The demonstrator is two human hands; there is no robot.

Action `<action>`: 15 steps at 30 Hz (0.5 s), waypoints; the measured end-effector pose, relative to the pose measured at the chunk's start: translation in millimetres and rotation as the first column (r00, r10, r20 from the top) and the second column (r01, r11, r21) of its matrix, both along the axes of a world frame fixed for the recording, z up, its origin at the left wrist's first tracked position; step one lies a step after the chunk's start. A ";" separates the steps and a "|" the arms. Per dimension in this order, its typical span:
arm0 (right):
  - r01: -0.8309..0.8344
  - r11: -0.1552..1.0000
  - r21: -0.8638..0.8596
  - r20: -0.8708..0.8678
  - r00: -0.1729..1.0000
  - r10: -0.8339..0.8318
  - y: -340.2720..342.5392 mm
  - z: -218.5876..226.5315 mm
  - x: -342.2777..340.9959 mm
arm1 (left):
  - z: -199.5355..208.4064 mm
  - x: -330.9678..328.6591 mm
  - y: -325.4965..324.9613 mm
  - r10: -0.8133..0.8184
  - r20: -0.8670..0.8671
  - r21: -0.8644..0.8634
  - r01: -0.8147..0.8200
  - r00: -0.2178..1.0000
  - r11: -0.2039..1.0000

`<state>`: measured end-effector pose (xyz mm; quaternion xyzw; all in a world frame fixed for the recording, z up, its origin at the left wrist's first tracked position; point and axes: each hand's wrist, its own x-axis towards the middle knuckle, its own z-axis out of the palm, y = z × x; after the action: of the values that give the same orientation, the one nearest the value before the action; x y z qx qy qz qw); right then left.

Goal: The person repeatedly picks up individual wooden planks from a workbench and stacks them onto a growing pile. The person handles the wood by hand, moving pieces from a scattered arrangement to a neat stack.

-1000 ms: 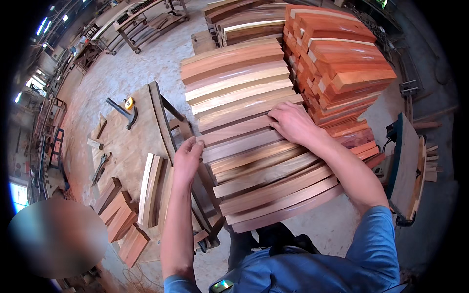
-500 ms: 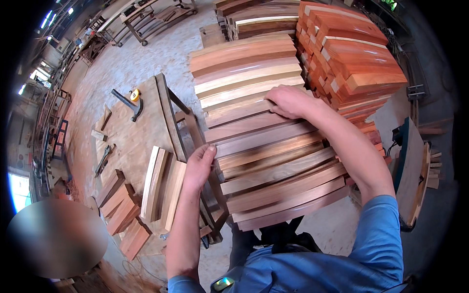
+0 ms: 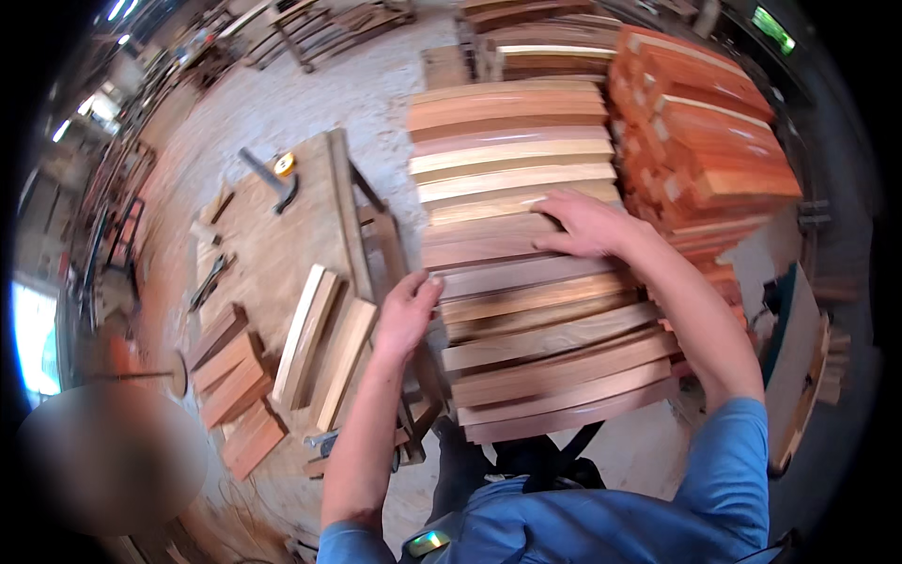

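In front of me lies a row of slightly curved wooden slats (image 3: pixel 526 246), side by side, in pale, pinkish and brown tones. My left hand (image 3: pixel 408 312) is at the row's left edge, its fingers curled and thumb pressed to the end of a greyish slat (image 3: pixel 526 278); its palm side is hidden. Over the middle right of the row, my right hand (image 3: pixel 587 224) has thumb and forefinger apart, its fingertips on or just above a pinkish slat, with nothing gripped.
The wooden worktable (image 3: pixel 268 235) on the left carries a hammer (image 3: pixel 274 182), a yellow tape measure (image 3: pixel 285 165), pliers-like tool (image 3: pixel 212 280) and several wood pieces (image 3: pixel 235 376). Reddish boards (image 3: pixel 723 141) are stacked high at the far right. A dark-edged panel (image 3: pixel 794 352) stands at right.
My right hand has opened its fingers and shifted slightly nearer along the slats. My left hand stays at the slat ends. The whole view has swung, moving the scene rightward.
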<state>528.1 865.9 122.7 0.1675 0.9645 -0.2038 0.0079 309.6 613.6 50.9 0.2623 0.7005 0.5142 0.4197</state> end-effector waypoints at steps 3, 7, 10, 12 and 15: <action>0.035 0.999 0.022 0.116 0.993 -0.037 -16.0 1.0 -3.5 | 7.6 1.7 -0.1 0.040 -0.055 -0.068 -0.044 0.998 0.997; 0.037 0.999 0.014 0.146 0.989 -0.039 -24.5 15.0 -3.8 | -9.2 0.1 16.6 0.059 -0.409 0.004 -0.063 0.911 0.998; 0.023 0.998 0.052 0.211 0.977 -0.033 -28.8 20.0 -6.5 | 14.8 -5.4 12.6 -0.008 -0.257 -0.064 -0.008 0.966 0.998; 0.017 0.997 0.070 0.283 0.958 -0.036 -38.7 33.3 -17.3 | 2.7 -4.0 10.0 0.015 -0.227 -0.029 -0.022 0.974 0.999; 0.004 0.997 0.079 0.359 0.933 -0.032 -42.3 37.9 -30.3 | -6.8 -3.5 -0.3 0.113 -0.270 0.055 -0.102 0.956 0.993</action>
<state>497.7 823.7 160.6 0.2109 0.9524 -0.1326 0.1760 306.2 613.3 44.2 0.3007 0.7542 0.5093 0.2851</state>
